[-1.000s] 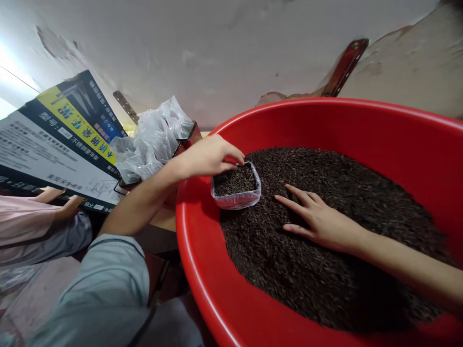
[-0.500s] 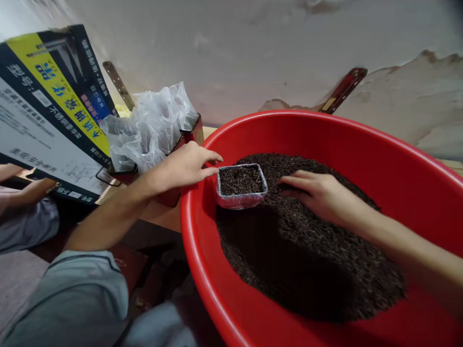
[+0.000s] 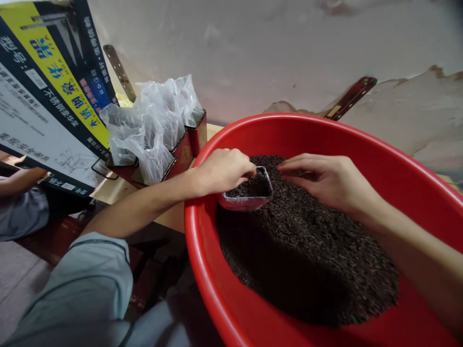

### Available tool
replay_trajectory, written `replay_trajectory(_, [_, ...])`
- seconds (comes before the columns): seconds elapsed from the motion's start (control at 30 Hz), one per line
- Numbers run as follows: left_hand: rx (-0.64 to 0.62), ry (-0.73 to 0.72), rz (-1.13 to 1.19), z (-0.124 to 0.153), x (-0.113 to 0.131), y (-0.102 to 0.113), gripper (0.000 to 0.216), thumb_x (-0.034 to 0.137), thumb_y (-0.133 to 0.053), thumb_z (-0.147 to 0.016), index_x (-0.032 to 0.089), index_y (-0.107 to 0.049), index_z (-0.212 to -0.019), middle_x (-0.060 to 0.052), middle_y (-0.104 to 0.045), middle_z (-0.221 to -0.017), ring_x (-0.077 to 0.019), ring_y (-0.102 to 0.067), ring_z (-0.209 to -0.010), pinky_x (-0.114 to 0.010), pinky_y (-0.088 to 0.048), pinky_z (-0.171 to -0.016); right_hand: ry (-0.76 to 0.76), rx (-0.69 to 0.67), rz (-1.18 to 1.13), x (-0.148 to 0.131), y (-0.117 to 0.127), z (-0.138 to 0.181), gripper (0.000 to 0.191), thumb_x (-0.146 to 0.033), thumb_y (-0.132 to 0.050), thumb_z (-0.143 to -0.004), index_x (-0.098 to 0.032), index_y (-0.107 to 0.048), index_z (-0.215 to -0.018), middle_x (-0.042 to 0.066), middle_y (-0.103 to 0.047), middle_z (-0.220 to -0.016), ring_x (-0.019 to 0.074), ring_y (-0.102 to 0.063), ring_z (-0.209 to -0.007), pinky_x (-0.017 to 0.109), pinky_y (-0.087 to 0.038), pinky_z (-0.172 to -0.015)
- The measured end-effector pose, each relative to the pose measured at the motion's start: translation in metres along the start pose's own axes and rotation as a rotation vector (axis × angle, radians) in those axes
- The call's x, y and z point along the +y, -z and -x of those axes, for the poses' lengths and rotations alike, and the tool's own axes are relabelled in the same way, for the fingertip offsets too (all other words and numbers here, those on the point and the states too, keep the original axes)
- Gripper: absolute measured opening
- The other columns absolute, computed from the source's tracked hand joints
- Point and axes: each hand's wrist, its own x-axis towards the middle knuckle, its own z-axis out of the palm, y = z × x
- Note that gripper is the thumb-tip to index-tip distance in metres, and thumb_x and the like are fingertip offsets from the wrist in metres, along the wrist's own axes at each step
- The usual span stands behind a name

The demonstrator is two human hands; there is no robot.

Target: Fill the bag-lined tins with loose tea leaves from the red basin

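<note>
A small rectangular tub (image 3: 247, 204) lined with clear plastic stands inside a large red basin (image 3: 195, 241), near its left side. Dark loose tea leaves (image 3: 307, 231), as they appear, fill the tub and cover the basin floor. From the left, my left hand (image 3: 227, 168) reaches over the rim, its fingers curled down and closed in the tub's leaves; the fingertips are partly hidden. My right hand (image 3: 321, 180) hovers over the heap just right of the tub, fingers stretched out and thumb apart, with nothing visible in it.
Left of the basin, several dark red tins (image 3: 181, 156) with plastic bag liners (image 3: 155, 120) stand on a wooden table (image 3: 171, 217). A large printed carton (image 3: 54, 96) leans behind them. Another person's arm (image 3: 25, 183) shows at the far left. A stained wall (image 3: 246, 58) rises behind.
My left hand has moved right, from beside the tub to over it, and its fingers have closed in the leaves. My right hand stays right of the tub, now seen slightly higher.
</note>
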Motion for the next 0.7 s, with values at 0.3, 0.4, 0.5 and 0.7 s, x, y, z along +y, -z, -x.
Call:
replay_trajectory(0.3, [-0.116,-0.130,-0.033,-0.047,0.003,0.002,0.036,0.005,-0.063,-0.087,0.025,-0.085,-0.107,-0.008,-0.082,-0.111,-0.0240,-0.076,-0.098,-0.033,-0.052,-0.073,-0.181,-0.323,0.288,0.055,-0.055,0.106,0.040,-0.037,-0.054,-0.100,-0.023,-0.074,-0.133,0.017,-0.070,-0.132,0.0302,-0.078,-0.100,0.045,-0.066,-0.085])
replay_trajectory(0.4, [-0.078,-0.118,-0.011,-0.049,0.004,0.005,0.035,0.005,-0.062,-0.087,0.024,-0.086,-0.105,-0.008,-0.082,-0.106,-0.0230,-0.076,-0.094,-0.033,-0.053,-0.075,-0.169,-0.350,0.243,0.051,-0.057,0.106,0.032,-0.029,-0.049,-0.101,-0.023,-0.080,-0.108,0.012,-0.075,-0.109,0.0262,-0.077,-0.087,0.040,-0.065,-0.079])
replay_trajectory(0.5, [-0.023,-0.115,0.033,-0.053,0.001,0.003,0.033,0.006,-0.065,-0.086,0.024,-0.086,-0.104,-0.006,-0.082,-0.104,-0.0232,-0.075,-0.096,-0.034,-0.053,-0.078,-0.130,-0.337,0.212,0.046,-0.043,0.095,0.033,-0.027,-0.048,-0.102,-0.023,-0.080,-0.092,0.009,-0.075,-0.092,0.0243,-0.076,-0.078,0.038,-0.062,-0.072])
replay_trajectory(0.7, [-0.041,-0.082,0.111,-0.055,-0.016,0.001,0.034,0.006,-0.064,-0.083,0.023,-0.086,-0.102,-0.006,-0.083,-0.101,-0.0226,-0.075,-0.093,-0.036,-0.053,-0.083,-0.009,-0.053,0.118,0.007,-0.011,0.045,0.027,-0.041,-0.058,-0.103,-0.027,-0.080,-0.094,0.007,-0.079,-0.097,0.0242,-0.076,-0.083,0.039,-0.063,-0.080])
